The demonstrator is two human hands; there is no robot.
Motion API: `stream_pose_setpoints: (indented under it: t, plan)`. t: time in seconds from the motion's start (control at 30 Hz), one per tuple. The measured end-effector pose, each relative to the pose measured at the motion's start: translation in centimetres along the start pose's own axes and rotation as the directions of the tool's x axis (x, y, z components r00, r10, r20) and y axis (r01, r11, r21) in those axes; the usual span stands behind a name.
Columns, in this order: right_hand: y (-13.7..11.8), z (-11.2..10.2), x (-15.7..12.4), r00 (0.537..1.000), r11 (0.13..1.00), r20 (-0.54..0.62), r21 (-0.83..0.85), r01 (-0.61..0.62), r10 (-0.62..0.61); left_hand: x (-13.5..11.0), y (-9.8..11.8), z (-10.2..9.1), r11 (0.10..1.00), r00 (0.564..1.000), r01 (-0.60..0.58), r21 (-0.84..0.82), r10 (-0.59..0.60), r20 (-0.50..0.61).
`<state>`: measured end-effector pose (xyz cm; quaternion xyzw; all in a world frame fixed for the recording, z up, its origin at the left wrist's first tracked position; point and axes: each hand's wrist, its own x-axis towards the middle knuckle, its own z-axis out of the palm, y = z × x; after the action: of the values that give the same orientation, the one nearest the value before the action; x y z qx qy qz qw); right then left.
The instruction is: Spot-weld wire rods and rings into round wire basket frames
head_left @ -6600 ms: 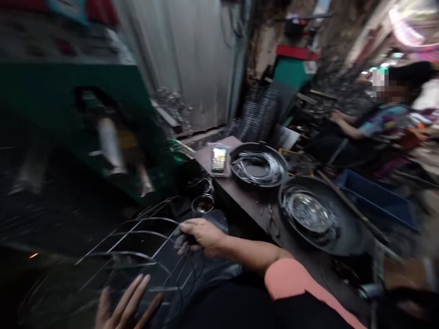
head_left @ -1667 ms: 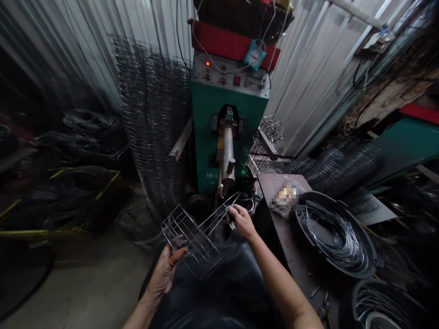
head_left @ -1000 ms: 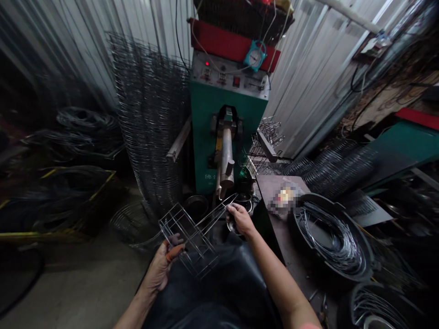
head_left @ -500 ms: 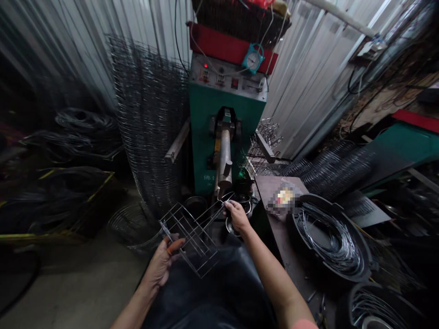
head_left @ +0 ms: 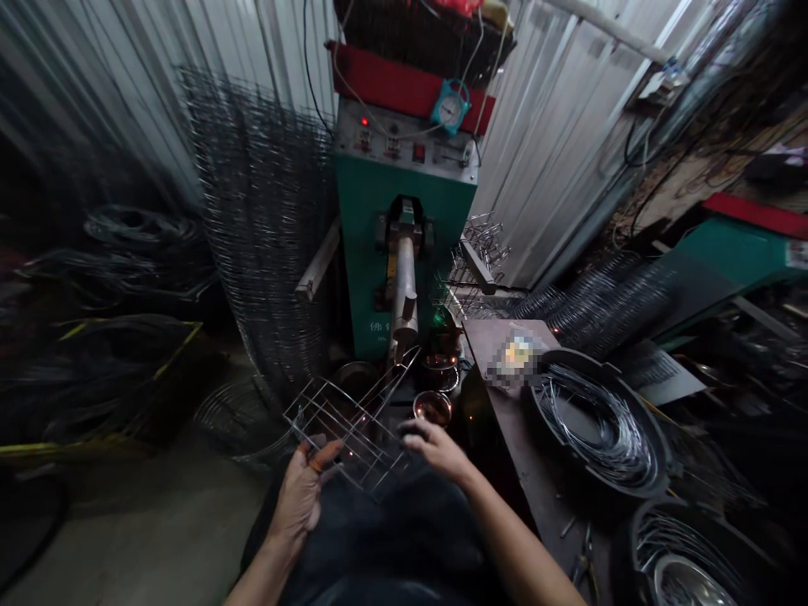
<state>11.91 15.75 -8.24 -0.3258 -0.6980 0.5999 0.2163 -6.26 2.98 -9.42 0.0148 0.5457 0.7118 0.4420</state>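
My left hand [head_left: 301, 492], with orange covering on its thumb, is closed on the left edge of a wire rack [head_left: 346, 439]. The rack is a tilted grid of thin metal rods, held above my dark lap. Its far end reaches up to the tip of a metal arm [head_left: 406, 290], which sticks out from a green machine [head_left: 363, 215]. Near the rack's right side is my right hand [head_left: 440, 450], its fingers blurred but stretched out and apart. Whether those fingertips touch the rods I cannot tell. Small orange sparks show below the arm and about the rack.
A tall stack of wire grids [head_left: 252, 194] stands left of the machine. On the right, a side table [head_left: 521, 450] bears a black round tray [head_left: 666, 454] of bent wires and pliers [head_left: 587, 555]. A small round bowl [head_left: 433, 407] sits under the arm.
My right hand has let go of the rack's far end and come down towards its right side. Sparks have appeared. The view has shifted slightly; my left hand keeps its hold.
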Motion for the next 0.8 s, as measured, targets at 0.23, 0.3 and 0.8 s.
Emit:
stream_pose_setpoints:
  t: [0.23, 0.3, 0.8]
  plan:
    - [1.9, 2.9, -1.8, 0.991, 0.990, -0.108, -0.123, 0.067, -0.081, 0.0, -0.3, -0.1, 1.000, 1.000, 0.001, 0.018, -0.001, -0.014]
    - [1.5, 3.0, -1.4, 0.986, 0.985, -0.119, -0.142, 0.096, -0.114, 0.0, -0.3, -0.1, 0.999, 1.000, 0.019, 0.025, -0.019, -0.025]
    - [0.7, 4.3, -1.0, 0.969, 0.981, -0.188, -0.137, 0.135, -0.160, 1.7, 0.6, -0.5, 0.992, 0.992, 0.122, 0.024, -0.121, -0.048]
